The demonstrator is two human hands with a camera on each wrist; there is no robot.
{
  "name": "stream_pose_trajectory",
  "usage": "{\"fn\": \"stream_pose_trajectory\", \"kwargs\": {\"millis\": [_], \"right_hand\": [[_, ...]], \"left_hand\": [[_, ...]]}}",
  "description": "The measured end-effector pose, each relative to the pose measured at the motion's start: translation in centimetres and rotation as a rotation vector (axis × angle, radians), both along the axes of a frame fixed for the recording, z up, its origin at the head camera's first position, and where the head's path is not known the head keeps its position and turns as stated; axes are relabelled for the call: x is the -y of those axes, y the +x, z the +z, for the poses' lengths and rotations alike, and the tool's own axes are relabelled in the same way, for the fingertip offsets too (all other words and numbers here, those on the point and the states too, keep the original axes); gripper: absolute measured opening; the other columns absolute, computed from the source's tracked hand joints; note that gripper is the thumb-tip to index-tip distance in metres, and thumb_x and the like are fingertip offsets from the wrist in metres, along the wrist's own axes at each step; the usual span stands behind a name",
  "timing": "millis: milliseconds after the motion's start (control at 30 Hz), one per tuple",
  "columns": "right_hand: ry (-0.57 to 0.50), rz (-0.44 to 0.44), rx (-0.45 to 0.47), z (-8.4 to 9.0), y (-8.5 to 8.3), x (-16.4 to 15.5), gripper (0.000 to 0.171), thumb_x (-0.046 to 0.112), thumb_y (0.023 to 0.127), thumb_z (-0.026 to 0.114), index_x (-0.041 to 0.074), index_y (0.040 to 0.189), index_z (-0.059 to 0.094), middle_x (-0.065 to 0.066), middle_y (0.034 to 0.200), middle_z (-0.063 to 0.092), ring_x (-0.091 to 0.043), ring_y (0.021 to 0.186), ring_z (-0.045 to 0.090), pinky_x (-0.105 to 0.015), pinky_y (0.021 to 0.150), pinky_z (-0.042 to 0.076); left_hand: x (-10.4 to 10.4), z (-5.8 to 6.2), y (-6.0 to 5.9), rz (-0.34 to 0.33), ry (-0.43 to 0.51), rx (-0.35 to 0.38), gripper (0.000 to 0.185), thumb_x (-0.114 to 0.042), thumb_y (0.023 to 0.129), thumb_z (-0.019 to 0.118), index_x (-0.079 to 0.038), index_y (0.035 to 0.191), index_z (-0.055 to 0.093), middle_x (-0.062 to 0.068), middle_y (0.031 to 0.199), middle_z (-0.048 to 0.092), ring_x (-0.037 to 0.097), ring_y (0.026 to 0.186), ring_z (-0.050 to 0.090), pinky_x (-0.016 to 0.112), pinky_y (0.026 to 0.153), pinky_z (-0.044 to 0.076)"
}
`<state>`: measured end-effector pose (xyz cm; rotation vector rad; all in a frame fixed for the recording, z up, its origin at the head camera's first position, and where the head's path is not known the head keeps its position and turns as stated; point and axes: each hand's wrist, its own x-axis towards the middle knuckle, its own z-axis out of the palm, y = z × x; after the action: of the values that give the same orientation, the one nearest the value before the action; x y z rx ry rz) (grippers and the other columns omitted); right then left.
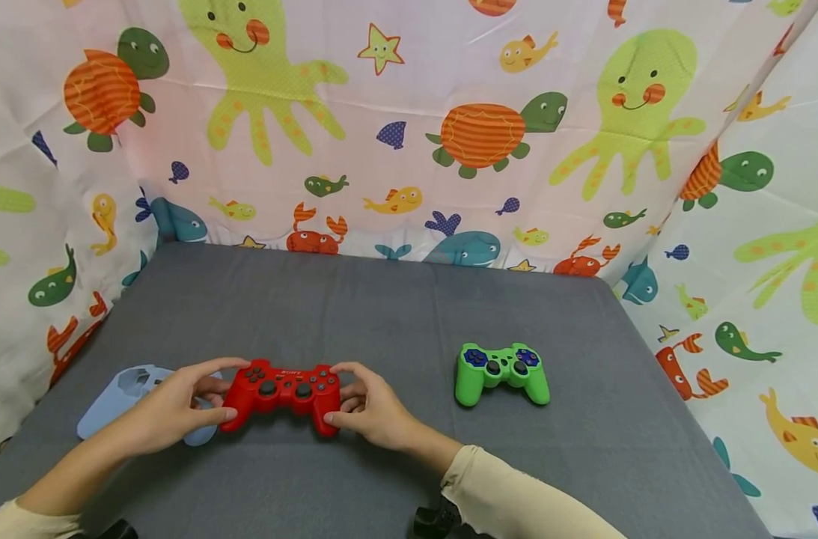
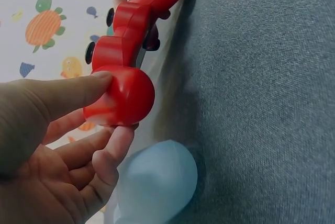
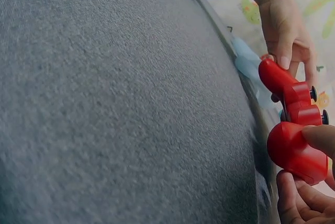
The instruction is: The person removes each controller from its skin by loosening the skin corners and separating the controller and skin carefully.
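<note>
the glossy red hard-plastic game controller (image 1: 282, 391), likely light, rigid and slightly slippery, sits just above the grey worktop (image 1: 382, 314), left hand (image 1: 173, 408) and right hand (image 1: 371, 408) each pinching a rounded grip, the surest hold.

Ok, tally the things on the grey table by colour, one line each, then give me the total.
Red: 1, the red game controller, held at both grips by the left hand and right hand.
Green: 1, the green game controller, lying apart to the right.
Light blue: 1, the light blue silicone controller cover, behind the left hand.
Total: 3
</note>
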<state>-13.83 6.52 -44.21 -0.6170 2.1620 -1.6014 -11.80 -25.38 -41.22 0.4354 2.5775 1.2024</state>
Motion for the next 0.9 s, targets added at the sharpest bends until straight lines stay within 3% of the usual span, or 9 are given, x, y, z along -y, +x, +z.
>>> {"fn": "stream_pose_trajectory", "kwargs": {"millis": [333, 467, 700, 900], "right_hand": [[0.003, 0.024, 0.046, -0.35, 0.55, 0.41, 0.061, 0.003, 0.087, 0.077, 0.012, 0.141, 0.05, -0.024, 0.111, 0.072, -0.01, 0.081, 0.065, -0.015, 0.071, 0.051], [0.013, 0.031, 0.04, -0.47, 0.53, 0.45, 0.062, 0.003, 0.086, 0.077, 0.013, 0.141, 0.05, -0.022, 0.111, 0.072, -0.008, 0.081, 0.065, -0.016, 0.072, 0.052], [0.03, 0.023, 0.033, -0.55, 0.59, 0.46, 0.064, 0.003, 0.085, 0.078, 0.017, 0.141, 0.051, -0.016, 0.109, 0.073, -0.007, 0.08, 0.065, -0.016, 0.071, 0.052], [0.049, 0.023, 0.014, -0.46, 0.75, 0.45, 0.063, 0.004, 0.084, 0.079, 0.017, 0.139, 0.052, -0.015, 0.106, 0.073, -0.007, 0.079, 0.065, -0.017, 0.071, 0.052]], "left_hand": [[0.88, -0.23, 0.5, -0.039, 0.007, 0.054, 0.068, -0.029, 0.088, 0.079, -0.007, 0.145, 0.049, 0.021, 0.123, 0.069, 0.01, 0.096, 0.067, 0.026, 0.069, 0.054], [0.91, -0.41, 0.68, -0.038, 0.0, 0.048, 0.069, -0.028, 0.087, 0.08, -0.007, 0.144, 0.048, 0.023, 0.123, 0.069, 0.011, 0.094, 0.067, 0.025, 0.068, 0.054], [0.82, -0.67, 0.77, -0.022, 0.005, 0.073, 0.073, -0.025, 0.084, 0.083, -0.006, 0.145, 0.046, 0.022, 0.116, 0.07, 0.008, 0.074, 0.059, 0.026, 0.058, 0.047], [0.79, -0.94, 0.93, -0.021, -0.012, 0.055, 0.073, -0.025, 0.084, 0.083, -0.008, 0.144, 0.047, 0.018, 0.112, 0.071, 0.006, 0.07, 0.056, 0.025, 0.057, 0.044]]}}
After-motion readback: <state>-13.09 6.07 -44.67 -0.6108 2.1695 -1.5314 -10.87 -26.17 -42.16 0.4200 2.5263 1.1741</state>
